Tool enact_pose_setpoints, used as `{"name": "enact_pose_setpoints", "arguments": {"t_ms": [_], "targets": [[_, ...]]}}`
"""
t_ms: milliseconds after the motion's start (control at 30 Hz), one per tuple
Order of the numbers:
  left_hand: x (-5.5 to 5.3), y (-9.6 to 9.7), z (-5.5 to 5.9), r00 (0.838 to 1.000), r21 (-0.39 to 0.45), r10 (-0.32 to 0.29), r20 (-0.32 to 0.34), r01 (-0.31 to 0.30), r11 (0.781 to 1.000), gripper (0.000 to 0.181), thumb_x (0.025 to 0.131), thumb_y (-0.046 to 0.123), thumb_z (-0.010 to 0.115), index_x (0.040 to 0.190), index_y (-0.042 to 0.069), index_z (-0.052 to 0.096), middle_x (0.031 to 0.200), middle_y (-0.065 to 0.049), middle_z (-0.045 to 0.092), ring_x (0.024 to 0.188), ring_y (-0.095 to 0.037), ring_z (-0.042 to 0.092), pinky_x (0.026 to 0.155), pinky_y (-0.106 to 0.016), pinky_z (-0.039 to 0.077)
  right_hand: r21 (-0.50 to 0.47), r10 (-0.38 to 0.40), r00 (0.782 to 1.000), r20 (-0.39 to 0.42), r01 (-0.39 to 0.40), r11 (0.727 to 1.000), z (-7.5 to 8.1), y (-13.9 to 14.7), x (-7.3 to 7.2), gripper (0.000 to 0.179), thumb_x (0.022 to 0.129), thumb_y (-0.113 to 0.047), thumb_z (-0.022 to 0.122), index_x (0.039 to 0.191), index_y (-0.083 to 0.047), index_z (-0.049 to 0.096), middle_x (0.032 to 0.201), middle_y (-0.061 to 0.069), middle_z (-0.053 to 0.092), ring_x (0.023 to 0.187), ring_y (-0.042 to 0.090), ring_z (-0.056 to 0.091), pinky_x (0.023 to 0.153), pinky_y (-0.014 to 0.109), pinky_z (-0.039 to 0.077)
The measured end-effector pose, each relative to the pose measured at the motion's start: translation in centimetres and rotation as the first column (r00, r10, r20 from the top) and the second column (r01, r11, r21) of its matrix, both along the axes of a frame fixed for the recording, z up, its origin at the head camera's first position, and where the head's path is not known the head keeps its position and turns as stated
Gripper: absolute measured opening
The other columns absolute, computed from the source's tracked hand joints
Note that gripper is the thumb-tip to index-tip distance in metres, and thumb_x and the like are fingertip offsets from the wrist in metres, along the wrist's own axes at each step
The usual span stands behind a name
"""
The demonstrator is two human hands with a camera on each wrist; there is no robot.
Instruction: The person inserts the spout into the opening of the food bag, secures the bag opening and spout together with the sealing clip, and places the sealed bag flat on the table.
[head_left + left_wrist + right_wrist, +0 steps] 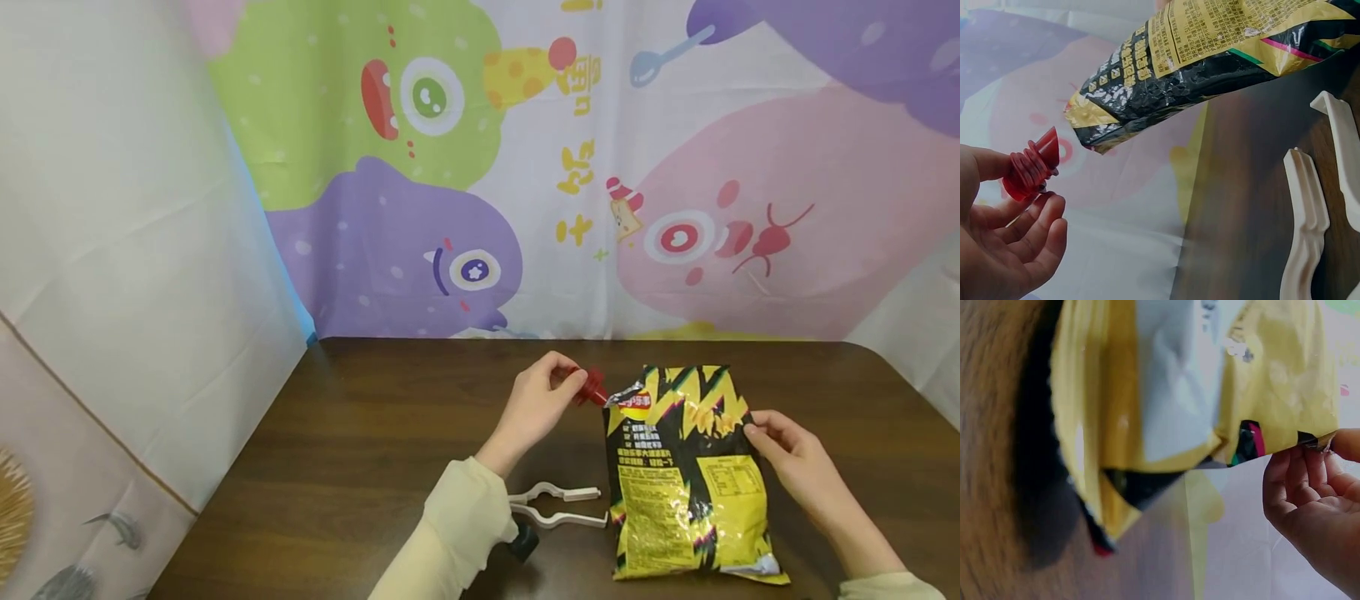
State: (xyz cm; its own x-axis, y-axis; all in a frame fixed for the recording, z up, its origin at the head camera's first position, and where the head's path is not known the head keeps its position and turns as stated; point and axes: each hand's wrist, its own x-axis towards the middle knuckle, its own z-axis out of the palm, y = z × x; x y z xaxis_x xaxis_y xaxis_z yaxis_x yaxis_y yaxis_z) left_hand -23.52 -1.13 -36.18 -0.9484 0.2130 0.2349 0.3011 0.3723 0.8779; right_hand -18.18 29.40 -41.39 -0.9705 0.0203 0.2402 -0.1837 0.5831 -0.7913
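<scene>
A yellow-and-black chip bag (660, 492) stands tilted above the dark table, its printed back facing me. My right hand (798, 458) pinches the bag's right edge; in the right wrist view, the thumb and fingers (1300, 478) meet at that edge. Between thumb and fingers, my left hand (532, 408) pinches a red ribbed plastic piece (1032, 165) with a slanted tip. That tip points at the bag's upper left corner, where a silvery flap (626, 393) shows. In the left wrist view a small gap separates the tip from the bag (1191, 69).
An off-white plastic tool with two arms (558, 520) lies on the table (360, 433), left of the bag; its joined end is hidden by my left sleeve. Close to that sleeve is a small black object (523, 543). A cartoon-printed curtain (555, 283) hangs behind the table.
</scene>
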Motion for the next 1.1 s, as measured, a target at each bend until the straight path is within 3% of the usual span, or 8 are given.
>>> {"name": "enact_pose_setpoints", "arguments": {"t_ms": [233,500,1100], "targets": [[-0.6,0.7,0.1,1.0,0.011,-0.005,-0.008,0.005,1.0,0.019,0.089,0.029,0.057,0.096,0.011,0.06,0.08,0.001,0.062,0.067,-0.007,0.056,0.059,-0.02,0.044,-0.04,0.023,1.0,0.006,-0.023,0.999,0.6,-0.2,-0.1,0.021,0.096,-0.016,0.045,0.1,0.003,0.053,0.077,-0.014,0.052,0.073,-0.001,0.048,0.063,0.017,0.042],[-0.2,1.5,0.5,1.0,0.021,-0.017,0.002,0.017,1.0,0.021,0.088,0.031,0.059,0.095,0.011,0.06,0.078,0.001,0.061,0.065,-0.005,0.053,0.057,-0.019,0.043,-0.084,0.034,0.999,-0.012,-0.035,0.996,0.5,-0.4,-0.1,0.014,0.095,-0.014,0.047,0.097,-0.002,0.054,0.077,-0.014,0.053,0.073,-0.001,0.049,0.064,0.015,0.041],[0.1,2.0,-0.5,0.997,-0.019,-0.053,0.048,0.054,0.998,0.017,0.086,0.031,0.062,0.093,0.015,0.061,0.079,0.005,0.058,0.068,-0.007,0.05,0.058,-0.02,0.043,-0.057,0.03,0.999,-0.013,-0.031,0.998,0.6,-0.9,-0.1,0.019,0.095,-0.016,0.046,0.1,0.002,0.053,0.079,-0.014,0.051,0.074,0.0,0.048,0.064,0.017,0.041]]}}
